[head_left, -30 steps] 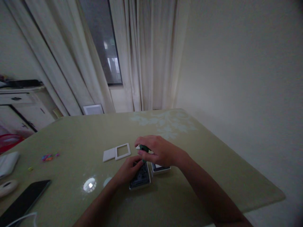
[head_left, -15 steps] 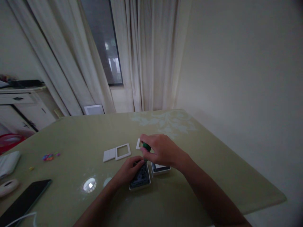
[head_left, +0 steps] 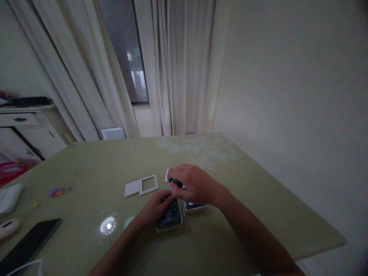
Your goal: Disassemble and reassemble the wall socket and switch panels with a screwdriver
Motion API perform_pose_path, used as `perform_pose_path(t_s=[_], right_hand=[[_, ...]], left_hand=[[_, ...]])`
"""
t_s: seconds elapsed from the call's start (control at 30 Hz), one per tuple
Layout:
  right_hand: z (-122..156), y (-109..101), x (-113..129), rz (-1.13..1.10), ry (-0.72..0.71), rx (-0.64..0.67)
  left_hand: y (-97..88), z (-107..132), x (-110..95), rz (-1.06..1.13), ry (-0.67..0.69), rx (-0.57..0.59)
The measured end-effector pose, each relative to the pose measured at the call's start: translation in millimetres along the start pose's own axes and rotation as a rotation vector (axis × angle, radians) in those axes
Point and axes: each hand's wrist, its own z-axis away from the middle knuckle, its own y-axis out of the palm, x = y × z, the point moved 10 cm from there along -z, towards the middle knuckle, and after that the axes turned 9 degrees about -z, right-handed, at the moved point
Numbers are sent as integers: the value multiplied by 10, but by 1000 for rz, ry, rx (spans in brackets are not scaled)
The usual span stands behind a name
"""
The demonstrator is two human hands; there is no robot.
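Observation:
My right hand (head_left: 193, 184) is closed round the dark green handle of what looks like a screwdriver (head_left: 177, 183); its shaft is hidden by the fingers. Below it lies a rectangular white-edged box with a dark face (head_left: 170, 217), perhaps a wall switch. My left hand (head_left: 156, 207) grips this box at its far left edge, fingertips close to my right fingers. A second such box (head_left: 194, 209) lies just to the right, partly under my right hand. Farther back are a white square frame (head_left: 156, 184) and a flat white plate (head_left: 132, 189) touching it.
Another white piece (head_left: 166, 175) shows behind my right hand. To the left on the table lie small coloured beads (head_left: 59, 191), a dark tablet or phone (head_left: 31, 243) with a white cable (head_left: 27, 264), a round white object (head_left: 8, 228) and a white case (head_left: 10, 199).
My right hand has turned with the green handle and tilted lower, covering more of the second box and the white piece behind. My left hand stays on the box.

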Motion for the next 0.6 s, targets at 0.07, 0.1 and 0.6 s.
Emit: perform_pose_path(t_s=[0.07,0.1,0.6], right_hand=[[4,-30,-9,19,9,-25],[9,-56,-74,65,77,-51],[10,-67,-57,-36,18,-70]], left_hand=[[2,-2,3,4,3,0],[3,-3,5,4,5,1],[-7,-2,-15,-11,-10,13]])
